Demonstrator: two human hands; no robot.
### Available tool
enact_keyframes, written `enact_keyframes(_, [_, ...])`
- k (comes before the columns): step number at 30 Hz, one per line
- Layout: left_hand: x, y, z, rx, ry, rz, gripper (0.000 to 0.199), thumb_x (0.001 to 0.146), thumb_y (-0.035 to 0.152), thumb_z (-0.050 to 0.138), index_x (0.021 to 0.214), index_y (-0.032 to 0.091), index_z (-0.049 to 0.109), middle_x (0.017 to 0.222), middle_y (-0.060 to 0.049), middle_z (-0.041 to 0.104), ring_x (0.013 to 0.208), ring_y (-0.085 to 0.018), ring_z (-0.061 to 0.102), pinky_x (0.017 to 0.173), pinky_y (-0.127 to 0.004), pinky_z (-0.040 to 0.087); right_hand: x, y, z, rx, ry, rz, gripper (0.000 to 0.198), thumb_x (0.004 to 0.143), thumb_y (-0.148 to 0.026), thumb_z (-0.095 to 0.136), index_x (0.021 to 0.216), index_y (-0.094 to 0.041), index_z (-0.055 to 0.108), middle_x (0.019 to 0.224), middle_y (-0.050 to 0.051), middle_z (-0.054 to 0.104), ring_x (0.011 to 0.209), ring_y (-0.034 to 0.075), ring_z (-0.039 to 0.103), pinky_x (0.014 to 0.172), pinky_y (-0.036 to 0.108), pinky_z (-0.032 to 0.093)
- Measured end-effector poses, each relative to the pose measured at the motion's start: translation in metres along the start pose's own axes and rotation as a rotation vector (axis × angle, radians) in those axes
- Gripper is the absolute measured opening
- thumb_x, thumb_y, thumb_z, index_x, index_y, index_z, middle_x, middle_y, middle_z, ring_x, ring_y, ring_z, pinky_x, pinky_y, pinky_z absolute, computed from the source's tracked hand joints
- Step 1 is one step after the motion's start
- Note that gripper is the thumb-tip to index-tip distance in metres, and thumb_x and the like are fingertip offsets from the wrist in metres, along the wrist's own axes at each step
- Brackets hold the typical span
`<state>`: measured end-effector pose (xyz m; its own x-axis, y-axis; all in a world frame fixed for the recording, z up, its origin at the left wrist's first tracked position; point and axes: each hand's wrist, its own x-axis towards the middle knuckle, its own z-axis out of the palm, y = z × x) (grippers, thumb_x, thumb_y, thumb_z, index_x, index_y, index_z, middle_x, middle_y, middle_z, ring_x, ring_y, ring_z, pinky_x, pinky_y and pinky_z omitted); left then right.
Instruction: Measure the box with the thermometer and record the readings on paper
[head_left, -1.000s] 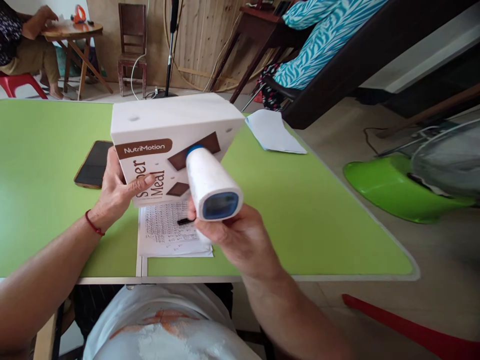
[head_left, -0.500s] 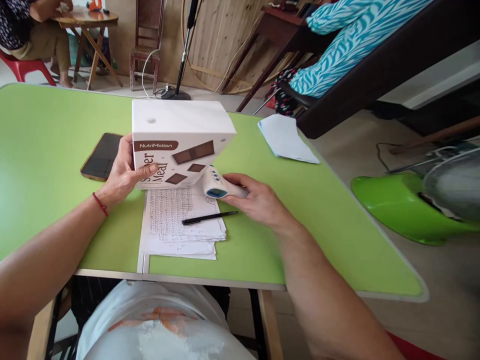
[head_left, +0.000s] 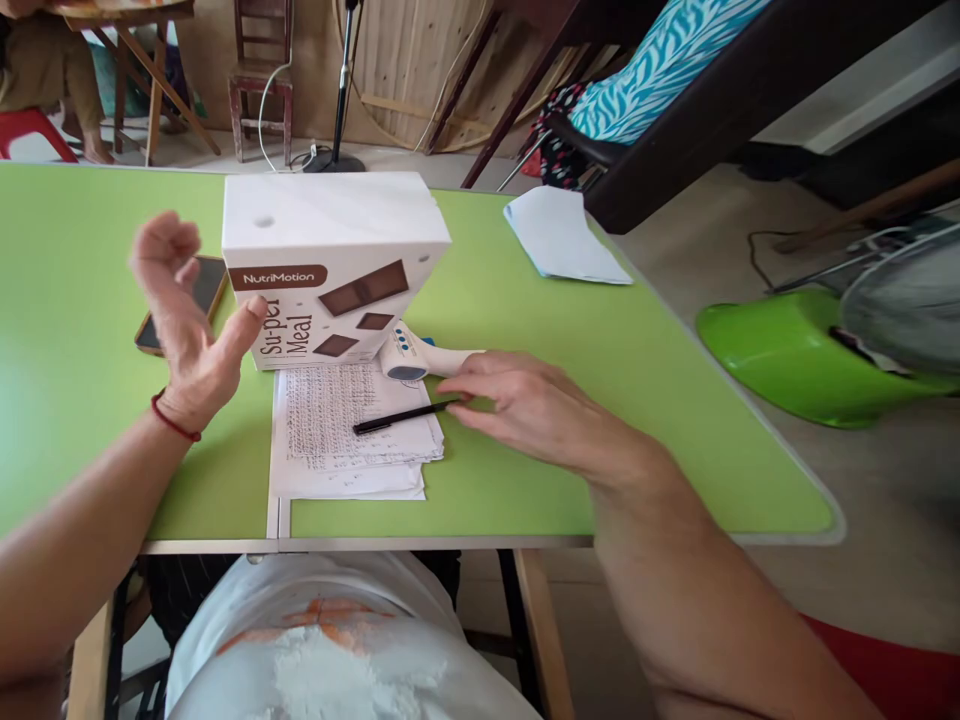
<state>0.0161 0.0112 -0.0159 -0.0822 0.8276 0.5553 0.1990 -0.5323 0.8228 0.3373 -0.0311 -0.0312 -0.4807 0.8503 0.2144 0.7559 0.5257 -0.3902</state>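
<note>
A white box (head_left: 337, 212) printed "NutriMotion Super Meal" stands on the green table. My left hand (head_left: 191, 330) is raised at its left side with the fingers apart, holding nothing; its thumb overlaps the box's front edge in view. At the box's lower right lies a white handheld infrared thermometer (head_left: 409, 356) with blue buttons. Just in front of its handle is my right hand (head_left: 525, 405), with thumb and finger closed on the end of a black pen (head_left: 397, 416). The pen lies across a stack of handwritten papers (head_left: 322, 410).
A dark phone (head_left: 208, 288) lies partly hidden behind my left hand. Folded white paper (head_left: 559, 235) rests near the far right of the green table (head_left: 675, 470). Beyond the right edge is a bright green plastic object (head_left: 780, 355). A black stand (head_left: 335, 160) and a wooden chair (head_left: 260, 90) stand behind.
My left hand has let go of the box and spread open. My right hand has released the thermometer onto the table and moved to the pen. The view has shifted slightly.
</note>
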Motion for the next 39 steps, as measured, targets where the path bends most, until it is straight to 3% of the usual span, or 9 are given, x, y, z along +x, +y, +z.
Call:
enact_keyframes(2, [-0.004,0.012,-0.001,0.243,0.228,0.340,0.060,0.075,0.060,0.076,0.122,0.032,0.050,0.122,-0.001,0.052,0.122,-0.034,0.049,0.098,-0.060,0.042,-0.002,-0.002,0.002,-0.011,-0.039,-0.015,0.013,0.076,-0.016,0.065,0.075,-0.026,0.074,0.069,0.004,0.065,0.067,0.021,0.059,0.064,0.035,0.040])
enact_keyframes(4, [-0.011,0.024,0.000,0.362,0.248,0.600,0.039,0.075,0.045,0.077,0.105,0.031,0.058,0.095,-0.003,0.055,0.101,-0.031,0.056,0.090,-0.060,0.045,-0.003,-0.003,0.006,-0.031,-0.016,-0.004,0.014,0.074,-0.013,0.065,0.066,-0.024,0.069,0.062,0.002,0.061,0.063,0.019,0.056,0.061,0.033,0.035])
enact_keyframes(7, [-0.028,0.034,0.008,0.307,-0.261,0.695,0.022,0.082,0.020,0.066,0.100,0.031,0.059,0.079,-0.001,0.061,0.070,-0.020,0.059,0.061,-0.042,0.050,-0.003,-0.008,0.004,-0.032,0.084,0.044,0.014,0.074,-0.016,0.062,0.063,-0.024,0.063,0.057,0.000,0.058,0.056,0.017,0.052,0.056,0.031,0.031])
enact_keyframes(9, [-0.039,0.035,0.016,0.365,-0.613,0.704,0.013,0.087,0.016,0.058,0.092,0.027,0.063,0.069,0.000,0.063,0.054,-0.016,0.056,0.049,-0.034,0.044,-0.001,-0.015,0.001,0.052,0.218,0.101,0.011,0.074,-0.020,0.063,0.065,-0.025,0.062,0.060,0.000,0.061,0.055,0.016,0.053,0.054,0.031,0.035])
enact_keyframes(11, [-0.048,0.031,0.023,0.452,-0.777,0.711,0.016,0.092,0.018,0.053,0.090,0.024,0.067,0.074,-0.002,0.070,0.051,-0.015,0.058,0.045,-0.032,0.042,0.002,-0.025,-0.001,0.236,0.340,0.164,0.008,0.075,-0.023,0.065,0.068,-0.025,0.061,0.063,0.000,0.064,0.056,0.016,0.056,0.054,0.031,0.041])
enact_keyframes(15, [-0.057,0.024,0.029,0.544,-0.772,0.743,0.023,0.098,0.017,0.047,0.098,0.018,0.071,0.102,-0.007,0.078,0.052,-0.013,0.063,0.044,-0.028,0.043,0.010,-0.044,0.015,0.648,0.345,0.231,0.005,0.074,-0.026,0.066,0.074,-0.023,0.061,0.062,-0.002,0.062,0.050,0.012,0.052,0.047,0.027,0.042])
enact_keyframes(18, [-0.056,0.022,0.026,0.585,-0.829,0.768,0.026,0.097,0.010,0.045,0.094,0.014,0.070,0.110,-0.006,0.078,0.050,-0.011,0.063,0.041,-0.028,0.041,0.013,-0.050,0.038,0.755,0.317,0.237,0.005,0.071,-0.024,0.064,0.074,-0.022,0.060,0.059,-0.004,0.059,0.047,0.010,0.047,0.044,0.024,0.038])
enact_keyframes(29, [-0.057,0.020,0.027,0.731,-0.997,0.728,0.020,0.090,0.006,0.048,0.079,0.014,0.062,0.114,-0.003,0.076,0.045,-0.010,0.058,0.036,-0.032,0.029,0.008,-0.048,0.067,0.521,0.500,0.111,0.014,0.078,-0.019,0.059,0.067,-0.024,0.052,0.056,-0.006,0.053,0.049,0.010,0.044,0.047,0.025,0.037])
enact_keyframes(39, [-0.056,0.020,0.026,0.757,-1.042,0.684,0.017,0.090,0.008,0.051,0.080,0.015,0.063,0.118,-0.002,0.075,0.045,-0.009,0.056,0.037,-0.033,0.027,0.007,-0.048,0.070,0.487,0.477,0.072,0.016,0.080,-0.017,0.058,0.068,-0.024,0.050,0.057,-0.006,0.053,0.050,0.010,0.046,0.048,0.025,0.037])
